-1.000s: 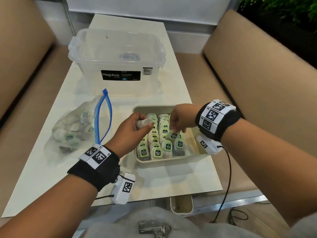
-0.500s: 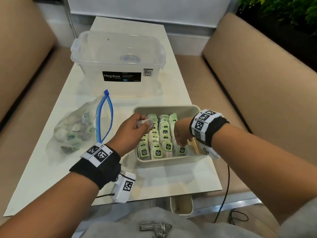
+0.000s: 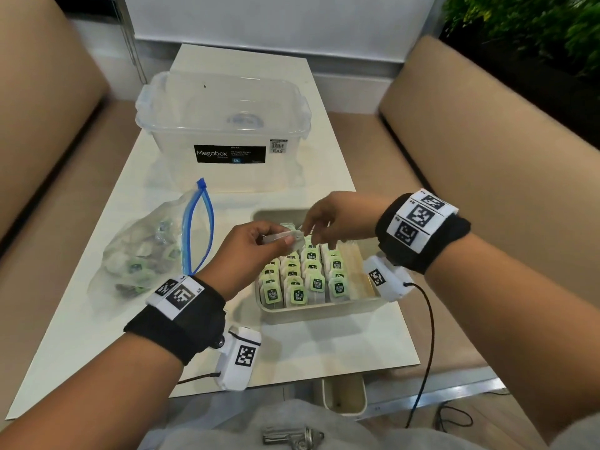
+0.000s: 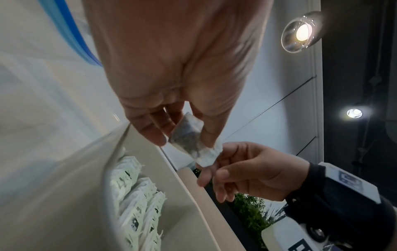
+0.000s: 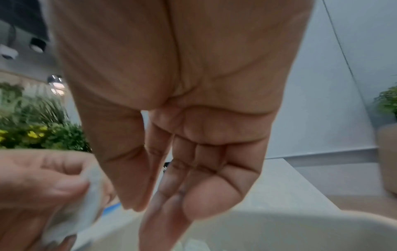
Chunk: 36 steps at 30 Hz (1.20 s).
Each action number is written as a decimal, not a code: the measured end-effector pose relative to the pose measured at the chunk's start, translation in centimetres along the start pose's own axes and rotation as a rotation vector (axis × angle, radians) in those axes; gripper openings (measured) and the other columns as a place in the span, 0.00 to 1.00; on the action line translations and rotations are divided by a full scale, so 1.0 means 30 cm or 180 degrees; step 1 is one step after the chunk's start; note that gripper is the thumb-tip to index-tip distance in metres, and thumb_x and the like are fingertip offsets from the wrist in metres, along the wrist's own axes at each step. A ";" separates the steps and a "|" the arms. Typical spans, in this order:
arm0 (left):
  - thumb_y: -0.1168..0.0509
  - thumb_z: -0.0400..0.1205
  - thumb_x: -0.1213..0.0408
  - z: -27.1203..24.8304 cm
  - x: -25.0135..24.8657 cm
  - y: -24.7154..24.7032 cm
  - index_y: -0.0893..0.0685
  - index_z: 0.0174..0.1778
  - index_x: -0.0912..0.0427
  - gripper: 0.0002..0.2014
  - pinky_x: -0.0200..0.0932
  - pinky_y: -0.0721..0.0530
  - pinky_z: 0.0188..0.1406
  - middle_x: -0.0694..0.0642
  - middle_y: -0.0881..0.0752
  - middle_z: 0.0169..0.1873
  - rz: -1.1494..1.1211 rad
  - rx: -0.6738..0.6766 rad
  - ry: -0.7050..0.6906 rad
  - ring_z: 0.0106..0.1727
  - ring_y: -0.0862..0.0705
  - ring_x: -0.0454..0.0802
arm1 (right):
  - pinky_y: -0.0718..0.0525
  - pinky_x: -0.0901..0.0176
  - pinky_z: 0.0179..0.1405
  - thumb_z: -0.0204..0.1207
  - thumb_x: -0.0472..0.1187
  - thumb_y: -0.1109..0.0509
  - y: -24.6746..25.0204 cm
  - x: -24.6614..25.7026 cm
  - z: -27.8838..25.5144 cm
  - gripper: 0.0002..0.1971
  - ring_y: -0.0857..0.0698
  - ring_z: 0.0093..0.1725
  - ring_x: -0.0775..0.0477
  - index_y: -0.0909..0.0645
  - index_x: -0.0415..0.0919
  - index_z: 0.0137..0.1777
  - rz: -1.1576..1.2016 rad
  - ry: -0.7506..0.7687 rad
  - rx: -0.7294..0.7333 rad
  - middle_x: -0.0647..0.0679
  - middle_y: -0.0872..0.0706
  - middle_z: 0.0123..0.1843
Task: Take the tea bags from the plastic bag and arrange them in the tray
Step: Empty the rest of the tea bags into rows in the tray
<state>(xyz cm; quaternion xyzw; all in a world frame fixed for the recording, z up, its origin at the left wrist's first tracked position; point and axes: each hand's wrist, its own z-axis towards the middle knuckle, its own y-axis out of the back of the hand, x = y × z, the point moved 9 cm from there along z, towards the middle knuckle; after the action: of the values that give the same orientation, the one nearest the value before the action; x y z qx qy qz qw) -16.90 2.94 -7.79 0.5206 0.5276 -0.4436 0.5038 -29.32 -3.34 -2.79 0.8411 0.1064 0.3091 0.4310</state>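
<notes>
My left hand pinches a white tea bag between thumb and fingers, above the far left part of the beige tray. The left wrist view shows the same tea bag with its crumpled end pointing at my right hand. My right hand hovers over the tray with fairly straight fingers and its thumb beside the bag's end; the right wrist view shows nothing between its fingers. Rows of green-tagged tea bags stand in the tray. The zip plastic bag lies to the left, open, with more tea bags inside.
A clear Megabox container stands at the back of the white table. Tan benches flank the table on both sides. A small beige bin sits below the front edge. A black cable hangs from my right wrist.
My right hand has risen from the near right rows of the tray and moved left to the tea bag in my left hand. The left hand has stayed put.
</notes>
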 end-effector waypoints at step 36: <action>0.28 0.78 0.58 -0.043 0.123 0.125 0.25 0.62 0.53 0.19 0.55 0.12 0.46 0.48 0.16 0.40 0.1521 -0.0403 0.0360 0.38 0.14 0.51 | 0.23 0.65 0.34 0.76 0.37 0.29 -0.298 -0.148 0.052 0.10 0.21 0.41 0.50 0.12 0.40 0.55 -0.2710 -0.0538 0.1539 0.47 0.12 0.47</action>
<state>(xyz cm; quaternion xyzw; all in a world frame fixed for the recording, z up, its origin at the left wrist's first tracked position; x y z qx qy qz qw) -13.06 4.82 -11.11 0.6219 0.4436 -0.2482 0.5957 -31.08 -0.92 -12.46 0.8209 0.4738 0.0028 0.3187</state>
